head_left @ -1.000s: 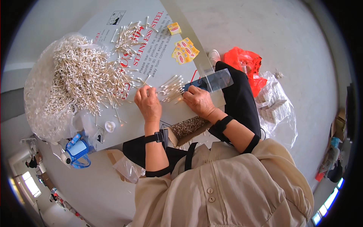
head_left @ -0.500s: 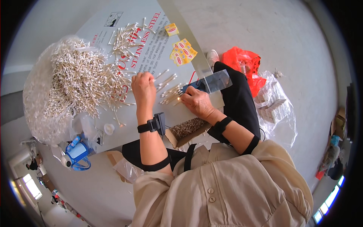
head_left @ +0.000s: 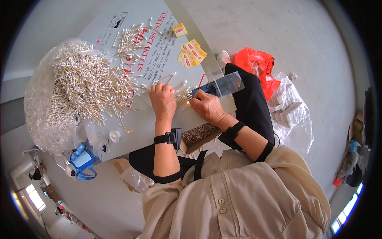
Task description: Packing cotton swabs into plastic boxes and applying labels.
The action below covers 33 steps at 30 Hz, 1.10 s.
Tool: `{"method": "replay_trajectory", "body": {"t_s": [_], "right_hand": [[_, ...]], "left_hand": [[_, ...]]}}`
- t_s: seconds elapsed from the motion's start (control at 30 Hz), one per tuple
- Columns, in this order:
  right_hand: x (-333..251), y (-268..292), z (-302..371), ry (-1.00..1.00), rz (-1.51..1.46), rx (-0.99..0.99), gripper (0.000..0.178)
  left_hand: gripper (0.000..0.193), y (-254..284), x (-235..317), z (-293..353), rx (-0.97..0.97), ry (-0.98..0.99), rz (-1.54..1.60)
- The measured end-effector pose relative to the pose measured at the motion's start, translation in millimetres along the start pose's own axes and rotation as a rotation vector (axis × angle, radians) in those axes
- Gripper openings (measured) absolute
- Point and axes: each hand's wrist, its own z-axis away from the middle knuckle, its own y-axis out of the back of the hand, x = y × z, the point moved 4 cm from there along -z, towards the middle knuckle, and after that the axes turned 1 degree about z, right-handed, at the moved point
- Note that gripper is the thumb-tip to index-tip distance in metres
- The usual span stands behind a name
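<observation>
My left hand [head_left: 162, 100] is over the table with its fingers curled downward and closed; what they hold, if anything, is hidden beneath them. It is right beside a small row of cotton swabs [head_left: 182, 95] lying between my two hands. A loose cotton swab [head_left: 172, 77] lies just beyond its fingertips. My right hand [head_left: 207, 106] pinches the near left end of a flat, clear plastic bag [head_left: 223, 86], where the swab tips meet it. The bag stretches past the table edge. To the left spreads a large heap of cotton swabs [head_left: 81, 81] in a clear plastic bag.
Yellow cards [head_left: 191, 53] and a smaller swab pile [head_left: 133, 42] lie farther back. A round white lid [head_left: 115, 136] and a blue bottle [head_left: 81, 159] are at lower left. An open box of swabs [head_left: 197, 135] sits near my lap. A red bag [head_left: 254, 65] lies right.
My left hand has moved right and slightly nearer, away from the large heap and up to the small row of swabs. My right hand stays almost where it was, at the bag's end.
</observation>
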Motion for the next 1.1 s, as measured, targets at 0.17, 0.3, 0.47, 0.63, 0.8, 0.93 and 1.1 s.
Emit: {"method": "replay_trajectory", "body": {"t_s": [0.17, 0.3, 0.47, 0.63, 0.8, 0.93, 1.1], "right_hand": [[2, -2, 2, -0.009, 0.009, -0.012, 0.008], [3, -4, 4, -0.014, -0.001, -0.005, 0.009], [-2, 0, 1, 0.021, 0.007, 0.007, 0.007], [0, 0, 1, 0.006, 0.034, -0.030, 0.008], [-4, 14, 3, -0.046, -0.098, 0.142, 0.009], [5, 19, 4, -0.200, -0.270, 0.319, 0.014], [16, 12, -3, -0.419, -0.562, 0.387, 0.021]], "left_hand": [[0.014, 3, -6, -9, -0.003, 0.092, -0.041], [0.020, 7, -2, -22, 0.043, 0.117, -0.041], [0.024, -4, 2, -23, 0.011, 0.143, -0.114], [0.023, -10, 25, 2, -0.086, 0.042, -0.077], [0.060, -12, 38, 38, -0.064, 0.012, -0.172], [0.078, -29, 31, 52, -0.147, 0.080, -0.126], [0.077, -26, 29, 39, -0.169, -0.009, -0.210]]}}
